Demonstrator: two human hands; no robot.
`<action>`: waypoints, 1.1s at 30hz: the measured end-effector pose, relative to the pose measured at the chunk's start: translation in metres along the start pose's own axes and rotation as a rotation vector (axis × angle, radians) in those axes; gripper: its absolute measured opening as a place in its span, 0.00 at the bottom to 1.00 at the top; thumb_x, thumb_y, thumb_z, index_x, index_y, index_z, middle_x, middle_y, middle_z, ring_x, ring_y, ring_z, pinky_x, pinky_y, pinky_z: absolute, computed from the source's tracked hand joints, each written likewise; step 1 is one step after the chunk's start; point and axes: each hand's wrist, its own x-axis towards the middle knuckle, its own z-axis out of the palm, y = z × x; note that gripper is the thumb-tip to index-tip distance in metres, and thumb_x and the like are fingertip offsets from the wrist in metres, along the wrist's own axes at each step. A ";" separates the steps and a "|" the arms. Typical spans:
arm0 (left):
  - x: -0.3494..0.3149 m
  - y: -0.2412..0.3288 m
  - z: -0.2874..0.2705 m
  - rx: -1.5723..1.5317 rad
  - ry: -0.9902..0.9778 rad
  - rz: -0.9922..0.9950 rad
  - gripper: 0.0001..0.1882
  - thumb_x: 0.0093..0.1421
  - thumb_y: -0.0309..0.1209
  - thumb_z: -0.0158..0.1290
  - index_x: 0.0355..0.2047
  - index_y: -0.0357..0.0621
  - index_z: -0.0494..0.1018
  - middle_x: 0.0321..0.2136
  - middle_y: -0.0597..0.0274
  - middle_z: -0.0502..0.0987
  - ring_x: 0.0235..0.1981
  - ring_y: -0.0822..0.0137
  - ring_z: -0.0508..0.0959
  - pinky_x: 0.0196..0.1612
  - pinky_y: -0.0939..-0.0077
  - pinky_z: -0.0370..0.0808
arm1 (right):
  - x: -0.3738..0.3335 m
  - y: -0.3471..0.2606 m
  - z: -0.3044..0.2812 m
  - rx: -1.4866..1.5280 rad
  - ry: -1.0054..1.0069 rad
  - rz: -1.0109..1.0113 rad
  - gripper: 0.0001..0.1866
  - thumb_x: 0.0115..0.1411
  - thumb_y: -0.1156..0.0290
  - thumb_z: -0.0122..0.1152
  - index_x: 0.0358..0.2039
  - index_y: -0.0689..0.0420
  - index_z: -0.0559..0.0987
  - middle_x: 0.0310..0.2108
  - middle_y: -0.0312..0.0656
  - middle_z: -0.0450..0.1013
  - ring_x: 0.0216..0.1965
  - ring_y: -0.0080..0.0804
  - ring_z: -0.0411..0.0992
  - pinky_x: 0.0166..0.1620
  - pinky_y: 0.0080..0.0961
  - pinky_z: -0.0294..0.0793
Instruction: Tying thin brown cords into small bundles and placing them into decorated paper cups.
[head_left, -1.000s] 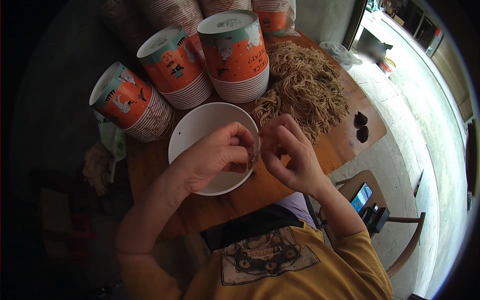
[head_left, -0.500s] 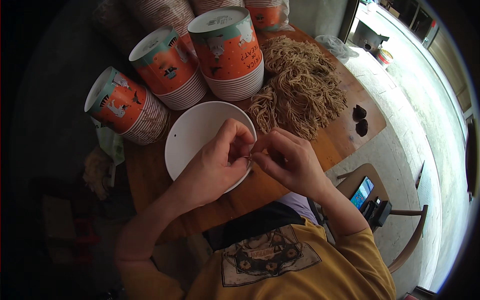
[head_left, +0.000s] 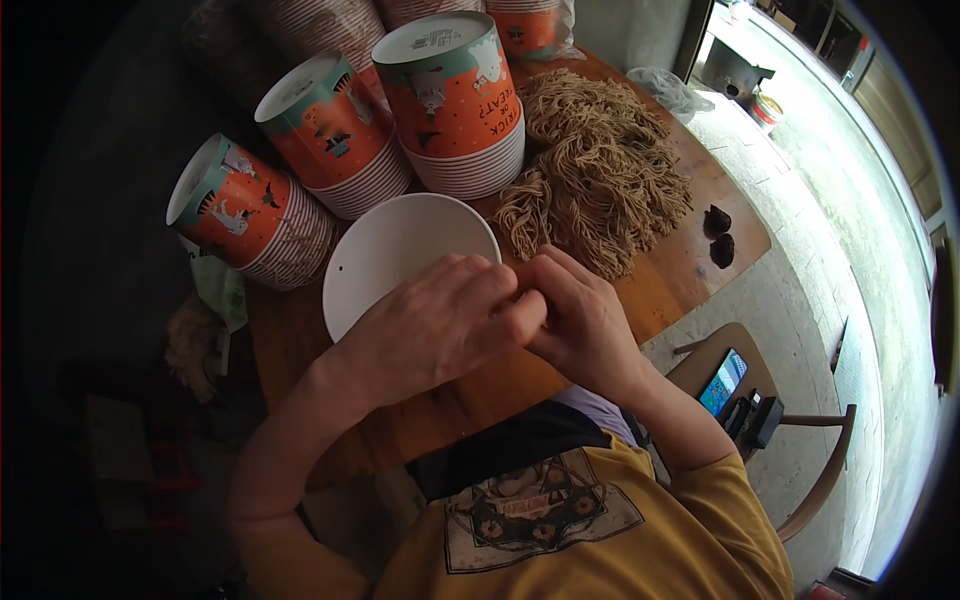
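Note:
A white round paper bucket [head_left: 400,235] sits before me with its open mouth facing up and a small dark hole in its far left wall. My left hand [head_left: 435,315] reaches across its near right rim, back of the hand up, fingers curled. Against its fingertips, my right hand [head_left: 585,320] pinches with thumb and forefinger just right of the rim. Whatever the fingers hold is hidden between the two hands. Beyond my right hand lies a heap of tan twisted cords [head_left: 605,165].
Stacked orange Halloween buckets [head_left: 445,100] stand upside down along the far side of the wooden table [head_left: 690,265]. Two dark lumps [head_left: 720,235] lie near its right edge, a clear plastic bag [head_left: 670,95] farther back. A chair [head_left: 750,365] at right holds a phone [head_left: 723,382].
My left hand has rolled over, back up, and moved right against my right hand. The fingertips have shifted off the rim toward the right. The bucket has moved slightly left and away.

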 end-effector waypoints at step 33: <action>-0.010 0.026 0.010 -0.442 0.260 -0.707 0.08 0.58 0.20 0.51 0.39 0.38 0.70 0.31 0.55 0.71 0.31 0.57 0.76 0.34 0.66 0.73 | 0.004 0.000 0.015 0.075 0.058 0.092 0.07 0.53 0.74 0.62 0.31 0.59 0.73 0.21 0.39 0.68 0.19 0.27 0.68 0.24 0.23 0.68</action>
